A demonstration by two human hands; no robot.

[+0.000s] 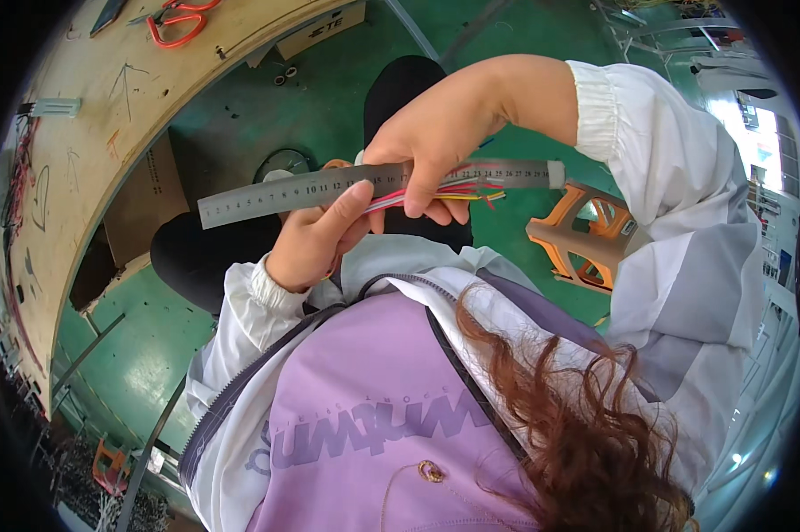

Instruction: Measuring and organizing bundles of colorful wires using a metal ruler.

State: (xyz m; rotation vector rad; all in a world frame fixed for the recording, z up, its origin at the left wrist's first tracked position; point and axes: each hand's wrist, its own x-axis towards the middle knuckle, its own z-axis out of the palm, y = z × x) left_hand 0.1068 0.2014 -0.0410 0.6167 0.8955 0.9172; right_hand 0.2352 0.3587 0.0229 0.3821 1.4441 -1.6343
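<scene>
From here I see the table [89, 115] left of the grip, the stool [628, 238] to its right; left hand [324, 238] and right hand [448, 142] clasp the ruler [271, 199], hiding its middle, with wires [466, 191] gripped alongside

A long, flat metal ruler [390, 177], silver-grey with black graduations, is stretching almost straight across between the hands, its left end sitting lower than its right. The left hand [318, 234] is pressing a thumb on its face near the middle; the right hand [448, 133] is gripping farther right. Slim insulated wires [464, 189], red, pink, yellow and pale grey, are running bundled along the ruler's lower edge, their right-hand ends fanning slightly apart.
</scene>
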